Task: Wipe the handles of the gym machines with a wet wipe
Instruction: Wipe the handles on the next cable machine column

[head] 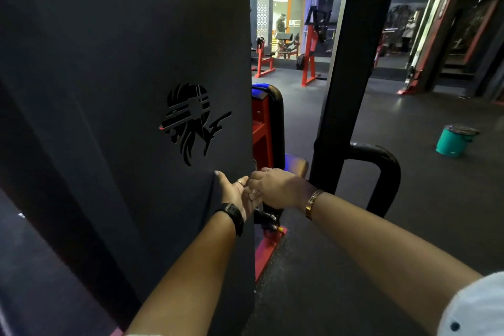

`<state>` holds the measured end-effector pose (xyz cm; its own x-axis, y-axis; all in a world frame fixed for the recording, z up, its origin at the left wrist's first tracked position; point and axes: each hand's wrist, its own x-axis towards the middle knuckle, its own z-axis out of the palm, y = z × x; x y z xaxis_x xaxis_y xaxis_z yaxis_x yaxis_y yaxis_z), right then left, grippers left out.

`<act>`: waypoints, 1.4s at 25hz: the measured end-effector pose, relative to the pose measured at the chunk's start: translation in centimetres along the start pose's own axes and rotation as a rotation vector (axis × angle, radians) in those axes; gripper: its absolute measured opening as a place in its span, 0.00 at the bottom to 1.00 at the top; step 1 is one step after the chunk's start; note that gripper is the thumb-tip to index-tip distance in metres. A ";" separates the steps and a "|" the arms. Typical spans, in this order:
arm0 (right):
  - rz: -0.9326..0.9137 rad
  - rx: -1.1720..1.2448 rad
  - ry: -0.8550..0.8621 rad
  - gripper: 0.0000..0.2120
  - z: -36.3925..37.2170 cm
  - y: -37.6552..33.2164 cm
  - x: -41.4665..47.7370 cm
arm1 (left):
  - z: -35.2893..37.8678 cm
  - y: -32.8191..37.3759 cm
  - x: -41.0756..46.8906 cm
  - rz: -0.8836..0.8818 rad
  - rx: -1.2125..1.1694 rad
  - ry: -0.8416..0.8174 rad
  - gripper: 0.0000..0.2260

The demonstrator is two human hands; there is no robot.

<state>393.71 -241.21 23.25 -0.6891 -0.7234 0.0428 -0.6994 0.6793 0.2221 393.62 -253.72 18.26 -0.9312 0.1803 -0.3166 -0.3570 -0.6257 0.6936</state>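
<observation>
Forearms are pointing ahead, left hand spread, right hand curling against it, no wipe showing; black padded curved handle at three o'clock is probably wanting wraparound strokes.

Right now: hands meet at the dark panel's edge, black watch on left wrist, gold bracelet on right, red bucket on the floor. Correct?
The bucket is teal, not red, per the head view. Rest holds: left hand and right hand meet at the edge of the dark panel, black watch on left wrist, gold bracelet on right.
</observation>
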 end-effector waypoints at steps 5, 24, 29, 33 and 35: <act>-0.068 -0.148 0.202 0.13 0.9 -0.7 -1.6 | 0.3 0.2 -0.1 0.009 0.054 -0.039 0.49; 0.147 -0.202 0.688 0.15 3.7 -2.9 -9.6 | 0.9 -0.1 -2.6 0.565 1.285 -0.051 0.17; 0.490 -0.139 0.593 0.27 1.5 -3.8 -6.3 | 1.5 -1.0 -3.3 0.885 1.810 -0.090 0.24; 0.380 -0.365 0.472 0.23 5.8 -5.0 -9.7 | 1.1 -1.5 -3.7 0.881 1.979 -0.067 0.28; 0.414 -0.357 0.481 0.22 6.0 -5.9 -11.0 | 0.9 -1.4 -3.7 0.890 2.084 -0.061 0.30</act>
<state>404.22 -236.52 15.66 -0.6664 -0.4461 0.5974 -0.2384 0.8867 0.3962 397.47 -252.79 19.03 -0.8324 0.4363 0.3415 0.4963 0.8612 0.1095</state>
